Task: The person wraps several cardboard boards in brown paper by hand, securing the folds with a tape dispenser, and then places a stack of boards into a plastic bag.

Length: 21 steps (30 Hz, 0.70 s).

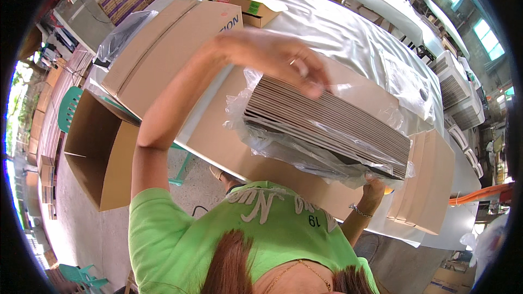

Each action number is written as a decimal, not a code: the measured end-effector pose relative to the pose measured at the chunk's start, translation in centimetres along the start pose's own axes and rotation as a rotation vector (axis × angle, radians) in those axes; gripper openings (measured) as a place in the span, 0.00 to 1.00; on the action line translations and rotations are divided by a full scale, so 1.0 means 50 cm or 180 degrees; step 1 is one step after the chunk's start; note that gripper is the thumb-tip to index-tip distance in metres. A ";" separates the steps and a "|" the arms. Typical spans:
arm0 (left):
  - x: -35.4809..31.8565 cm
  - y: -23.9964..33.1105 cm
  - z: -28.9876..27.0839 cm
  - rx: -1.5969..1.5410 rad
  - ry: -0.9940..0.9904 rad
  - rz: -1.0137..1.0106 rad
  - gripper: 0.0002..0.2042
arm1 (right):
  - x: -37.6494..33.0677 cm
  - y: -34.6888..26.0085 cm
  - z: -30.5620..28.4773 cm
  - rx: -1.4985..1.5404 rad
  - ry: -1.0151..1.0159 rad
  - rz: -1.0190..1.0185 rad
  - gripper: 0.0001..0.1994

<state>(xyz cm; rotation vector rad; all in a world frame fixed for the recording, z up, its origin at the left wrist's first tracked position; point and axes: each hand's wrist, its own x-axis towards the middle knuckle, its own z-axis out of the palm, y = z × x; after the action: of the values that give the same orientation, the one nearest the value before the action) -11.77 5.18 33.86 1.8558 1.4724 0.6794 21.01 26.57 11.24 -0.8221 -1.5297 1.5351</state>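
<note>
A thick stack of thin brown-edged boards lies on the table, partly wrapped in a clear plastic bag. The layers show along its long side, with a dark layer toward the near side. My left hand is over the stack's far left part, fingers bent and apart, a ring on one of them; it is slightly blurred, and I see nothing held in it. Down at the stack's near right corner, my right hand grips the plastic bag's edge; its fingers are partly hidden by the plastic.
A large closed carton stands left on the white-covered table, with a smaller box behind it. Another carton sits right of the stack. An opened carton is at my left near a green chair.
</note>
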 end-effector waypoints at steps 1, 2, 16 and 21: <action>0.030 0.021 -0.013 -0.0318 0.0049 -0.0056 0.23 | 0.000 0.000 -0.004 -0.0011 0.0024 0.0010 0.35; 0.059 0.045 -0.029 -0.0637 0.0113 -0.0122 0.23 | 0.001 0.000 -0.010 -0.0025 0.0029 0.0011 0.35; 0.358 0.157 0.075 -0.0940 0.0321 0.0654 0.21 | -0.003 0.022 -0.007 -0.0002 -0.0035 0.0078 0.32; 0.338 0.189 0.071 -0.0110 0.0699 0.0837 0.18 | 0.009 0.023 -0.006 -0.0059 -0.0070 0.0042 0.32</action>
<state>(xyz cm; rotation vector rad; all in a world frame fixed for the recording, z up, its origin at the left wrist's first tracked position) 0.69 19.64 38.72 2.0196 1.3495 1.0569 20.94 27.17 10.13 -0.8301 -1.5595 1.5463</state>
